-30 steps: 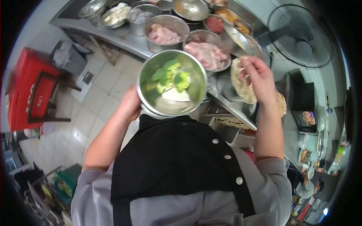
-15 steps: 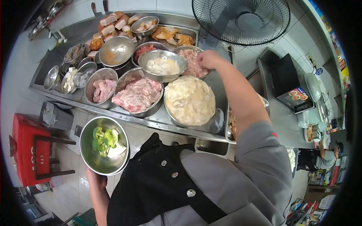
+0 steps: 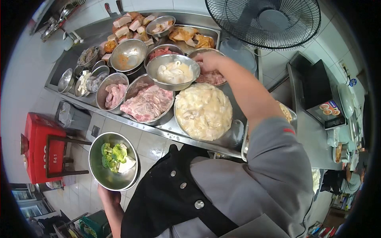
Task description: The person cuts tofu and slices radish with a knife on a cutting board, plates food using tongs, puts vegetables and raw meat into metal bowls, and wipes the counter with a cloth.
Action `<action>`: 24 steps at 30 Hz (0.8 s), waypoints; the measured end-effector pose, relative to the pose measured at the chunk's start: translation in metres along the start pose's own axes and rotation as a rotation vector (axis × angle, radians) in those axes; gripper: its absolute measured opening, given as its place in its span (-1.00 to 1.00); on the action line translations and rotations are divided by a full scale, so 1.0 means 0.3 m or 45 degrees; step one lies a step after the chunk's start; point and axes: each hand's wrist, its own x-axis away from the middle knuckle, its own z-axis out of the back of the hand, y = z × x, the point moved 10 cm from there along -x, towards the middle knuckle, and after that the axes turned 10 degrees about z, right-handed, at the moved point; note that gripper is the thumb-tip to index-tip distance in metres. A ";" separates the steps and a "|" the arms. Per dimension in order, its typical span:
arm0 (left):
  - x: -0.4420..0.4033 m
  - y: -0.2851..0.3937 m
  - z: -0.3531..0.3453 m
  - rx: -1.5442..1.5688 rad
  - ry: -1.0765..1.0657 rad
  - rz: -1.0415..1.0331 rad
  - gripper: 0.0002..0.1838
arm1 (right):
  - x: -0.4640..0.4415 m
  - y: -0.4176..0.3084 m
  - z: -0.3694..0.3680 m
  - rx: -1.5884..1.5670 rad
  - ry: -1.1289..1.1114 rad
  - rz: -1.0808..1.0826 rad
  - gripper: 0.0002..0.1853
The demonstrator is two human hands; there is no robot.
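Inside the bowl (image 3: 104,177), broccoli (image 3: 112,156) clusters; it's bright green.

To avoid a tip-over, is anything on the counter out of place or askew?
The steel bowl of pale pieces looks oddly placed: it overlaps the raw meat bowl and seems propped on its neighbours, close to the right hand.

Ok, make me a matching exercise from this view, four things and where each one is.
Things:
1. Broccoli
2. Right hand
3. Red box
4. Fan

Places:
A. Beside the grey bin
B. At the minced-looking meat
C. Top right of the view
D. In the steel bowl held by the left hand

Pairs: 1-D, 2-B, 3-A, 4-C
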 end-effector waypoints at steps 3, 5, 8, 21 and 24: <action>-0.009 -0.001 -0.005 -0.006 -0.023 -0.029 -0.56 | 0.000 -0.010 -0.016 0.107 -0.027 -0.018 -0.56; -0.008 0.000 -0.017 0.000 -0.049 -0.032 -0.56 | -0.019 0.009 -0.026 0.104 0.000 -0.074 -0.58; -0.014 -0.001 -0.001 0.034 -0.053 -0.044 -0.55 | 0.029 -0.008 0.037 0.029 -0.003 -0.053 -0.60; -0.029 0.020 0.003 -0.035 0.069 -0.015 -0.57 | 0.048 -0.169 0.002 0.082 -0.034 0.153 -0.47; -0.006 0.043 -0.053 0.013 0.016 -0.063 -0.57 | 0.055 -0.084 0.028 -0.083 0.060 0.082 -0.50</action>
